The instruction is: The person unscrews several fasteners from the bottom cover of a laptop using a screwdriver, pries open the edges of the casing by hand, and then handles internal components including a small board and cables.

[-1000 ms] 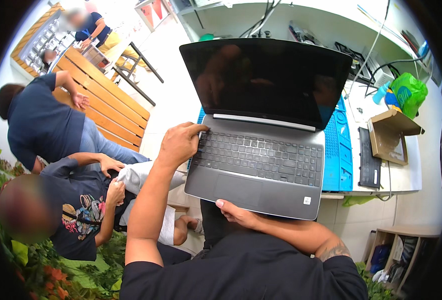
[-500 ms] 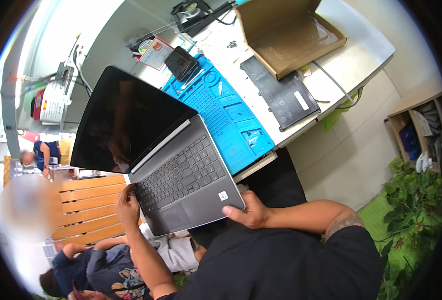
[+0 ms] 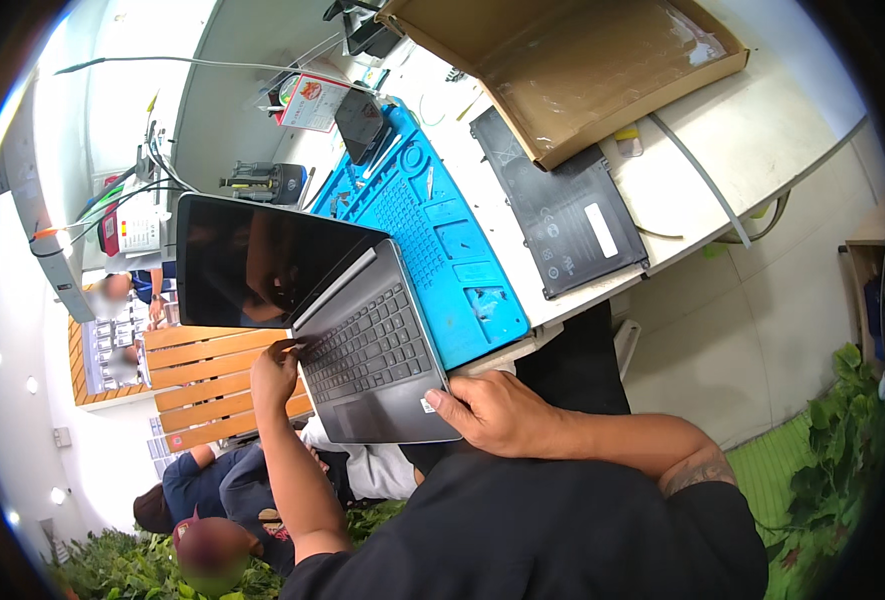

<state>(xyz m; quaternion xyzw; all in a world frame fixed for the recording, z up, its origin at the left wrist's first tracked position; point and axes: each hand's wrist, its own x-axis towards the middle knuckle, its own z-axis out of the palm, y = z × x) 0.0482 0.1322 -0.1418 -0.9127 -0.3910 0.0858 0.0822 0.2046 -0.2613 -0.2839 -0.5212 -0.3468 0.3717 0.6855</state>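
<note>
An open grey laptop [image 3: 373,372] with a dark screen [image 3: 262,262] is held tilted above my lap, beside the bench's near edge. My right hand [image 3: 502,411] grips its front right corner, thumb on top by a small white label. On the opposite side, my left hand [image 3: 275,376] has its fingers closed at the laptop's left edge, their tips by the keyboard's corner. Just beyond the laptop lies a blue repair mat [image 3: 462,312] with moulded trays and small parts. A black flat battery pack [image 3: 560,215] rests on the bench to its right.
An open cardboard box [image 3: 612,75] overlaps the battery's far end. On the white bench [image 3: 752,140] a grey strap hangs over the edge. A phone [image 3: 360,125] lies by the mat's far end. People sit near a slatted wooden bench [image 3: 212,365] at left; leafy plants [image 3: 832,470] stand at right.
The view has shifted, and the box and battery appear larger. The laptop looks more tilted, its screen now seen at a flatter angle. Both hands stay on its two sides.
</note>
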